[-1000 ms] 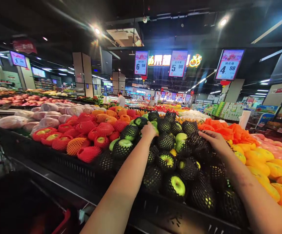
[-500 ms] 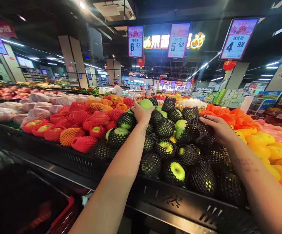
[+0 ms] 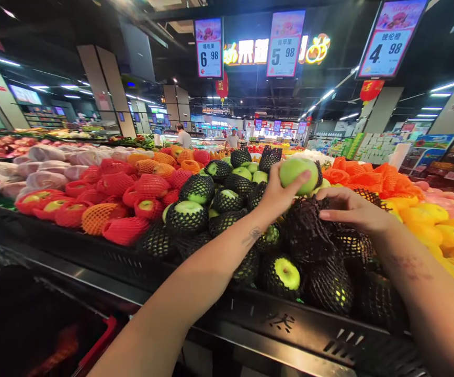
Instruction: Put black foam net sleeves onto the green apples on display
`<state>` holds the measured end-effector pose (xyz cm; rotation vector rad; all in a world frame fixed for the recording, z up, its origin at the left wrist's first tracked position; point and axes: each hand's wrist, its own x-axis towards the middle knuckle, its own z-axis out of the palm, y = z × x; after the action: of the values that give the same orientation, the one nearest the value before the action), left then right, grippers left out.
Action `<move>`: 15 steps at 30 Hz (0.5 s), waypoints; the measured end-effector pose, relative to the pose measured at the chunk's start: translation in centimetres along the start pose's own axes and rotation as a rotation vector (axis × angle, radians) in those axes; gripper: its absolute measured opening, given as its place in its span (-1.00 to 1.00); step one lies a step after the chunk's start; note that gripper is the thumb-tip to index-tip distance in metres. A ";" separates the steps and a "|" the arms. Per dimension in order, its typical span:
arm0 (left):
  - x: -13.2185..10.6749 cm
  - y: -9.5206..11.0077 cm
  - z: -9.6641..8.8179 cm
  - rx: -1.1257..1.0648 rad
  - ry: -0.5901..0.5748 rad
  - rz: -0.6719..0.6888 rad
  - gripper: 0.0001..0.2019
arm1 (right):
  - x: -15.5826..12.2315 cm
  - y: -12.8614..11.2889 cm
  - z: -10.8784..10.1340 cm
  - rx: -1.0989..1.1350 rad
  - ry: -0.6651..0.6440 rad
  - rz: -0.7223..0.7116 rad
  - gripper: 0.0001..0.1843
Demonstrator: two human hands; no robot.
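A bare green apple (image 3: 298, 175) is gripped by my left hand (image 3: 276, 191), raised over the pile. Just to its right, my right hand (image 3: 352, 209) pinches the top edge of a dark, bunched foam net (image 3: 309, 230). The apple is directly above that net and is not inside it. Whether anything fills the net is hard to make out. Below my hands lie several green apples in black foam nets, one with its top showing (image 3: 287, 273). More netted green apples (image 3: 190, 214) rest left of my left forearm.
Red-netted apples (image 3: 117, 184) and pale wrapped fruit (image 3: 50, 180) lie to the left. Oranges (image 3: 452, 235) and orange-netted fruit (image 3: 372, 178) lie to the right. A black crate edge (image 3: 309, 319) runs along the front. Price screens (image 3: 286, 44) hang overhead; two people stand far back.
My left hand has brought the green apple right and nearer, from the back of the pile to beside my right hand. The black net has shifted slightly left and down. The view has turned a little.
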<state>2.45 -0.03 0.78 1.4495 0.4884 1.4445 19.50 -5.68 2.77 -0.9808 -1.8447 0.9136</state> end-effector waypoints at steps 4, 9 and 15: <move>-0.5 -0.9 0.5 -0.140 -0.162 -0.190 -0.46 | 0.6 0.5 -0.4 0.025 0.217 -0.059 -0.75; -0.5 -0.5 0.1 -0.299 -0.232 -0.351 -0.45 | 1.6 1.1 -1.9 0.046 0.538 -0.193 -0.61; -1.1 -0.2 0.0 -0.140 -0.311 -0.310 -0.22 | 1.9 1.0 -1.2 0.087 0.536 -0.134 -0.54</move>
<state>2.29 -0.81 0.02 1.3855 0.3869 0.9690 20.13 -3.31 3.03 -0.9254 -1.3851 0.5724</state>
